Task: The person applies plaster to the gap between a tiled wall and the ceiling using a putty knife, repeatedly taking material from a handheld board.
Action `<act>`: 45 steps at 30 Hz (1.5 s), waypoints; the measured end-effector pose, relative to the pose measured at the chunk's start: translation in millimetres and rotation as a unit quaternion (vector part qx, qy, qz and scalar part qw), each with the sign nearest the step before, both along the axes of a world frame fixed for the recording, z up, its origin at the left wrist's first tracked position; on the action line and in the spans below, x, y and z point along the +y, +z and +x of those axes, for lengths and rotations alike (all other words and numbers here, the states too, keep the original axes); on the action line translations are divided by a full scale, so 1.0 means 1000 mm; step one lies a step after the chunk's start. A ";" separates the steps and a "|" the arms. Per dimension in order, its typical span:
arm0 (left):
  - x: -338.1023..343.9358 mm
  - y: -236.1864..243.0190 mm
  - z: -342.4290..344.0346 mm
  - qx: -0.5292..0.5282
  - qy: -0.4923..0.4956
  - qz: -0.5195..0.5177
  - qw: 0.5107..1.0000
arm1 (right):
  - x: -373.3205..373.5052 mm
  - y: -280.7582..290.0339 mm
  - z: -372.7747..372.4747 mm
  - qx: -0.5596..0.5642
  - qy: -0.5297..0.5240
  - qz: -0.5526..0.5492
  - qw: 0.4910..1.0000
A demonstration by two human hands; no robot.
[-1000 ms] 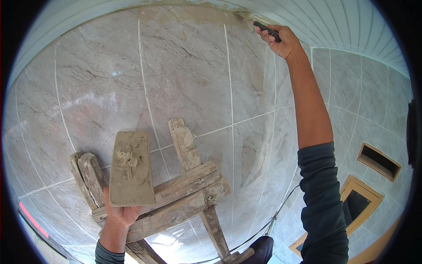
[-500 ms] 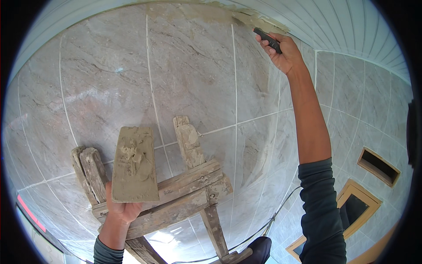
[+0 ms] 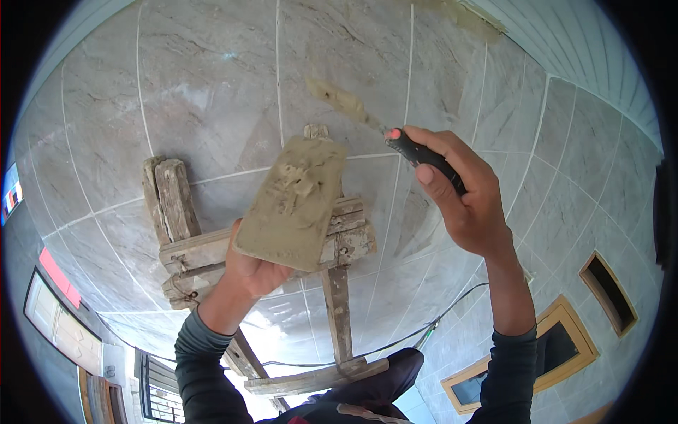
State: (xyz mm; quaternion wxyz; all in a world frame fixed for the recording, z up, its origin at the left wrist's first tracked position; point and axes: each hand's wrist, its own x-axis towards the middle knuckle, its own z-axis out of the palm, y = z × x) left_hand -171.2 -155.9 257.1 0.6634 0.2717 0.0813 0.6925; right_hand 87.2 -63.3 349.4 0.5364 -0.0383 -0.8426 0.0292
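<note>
My left hand (image 3: 256, 272) is closed under a flat rectangular mortar board (image 3: 286, 237), holding it up from below; how the fingers grip it is hidden. A small heap of wet grey-brown mortar (image 3: 302, 180) lies on its upper half. In my right hand (image 3: 470, 191) is a trowel (image 3: 427, 157), its black handle with a pinkish-red end wrapped by my fingers. The mortar-smeared blade (image 3: 344, 104) points up and left, in front of the tiled wall and apart from the board.
Behind the board stands a rough wooden trestle (image 3: 337, 311) with upright posts (image 3: 173, 201). Large grey marbled tiles (image 3: 212, 92) cover the wall, meeting a white panelled ceiling (image 3: 586, 71). A black cable (image 3: 395, 343) runs low. Wood-framed openings (image 3: 565, 339) are at right.
My right hand has brought the trowel down and left from the ceiling edge. My left hand has moved the board right and up, tilting it. The view has shifted too.
</note>
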 end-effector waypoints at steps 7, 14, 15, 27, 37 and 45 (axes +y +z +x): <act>0.018 0.005 0.077 -0.146 -0.221 0.070 0.962 | -0.023 -0.053 0.043 -0.073 -0.172 0.182 0.965; 0.048 -0.008 0.091 -0.235 -0.314 0.062 0.918 | -0.052 -0.060 0.100 -0.109 -0.236 0.129 0.957; 0.050 -0.008 0.094 -0.239 -0.325 0.055 0.913 | -0.057 -0.058 0.108 -0.112 -0.251 0.121 0.954; 0.073 -0.034 0.125 -0.243 -0.410 -0.019 0.879 | -0.055 -0.069 0.115 -0.104 -0.302 0.105 0.942; 0.087 -0.034 0.131 -0.259 -0.423 -0.033 0.868 | -0.062 -0.081 0.145 -0.121 -0.355 0.068 0.924; 0.096 -0.042 0.139 -0.138 -0.414 -0.006 0.900 | -0.051 -0.099 0.138 0.079 -0.075 -0.281 0.953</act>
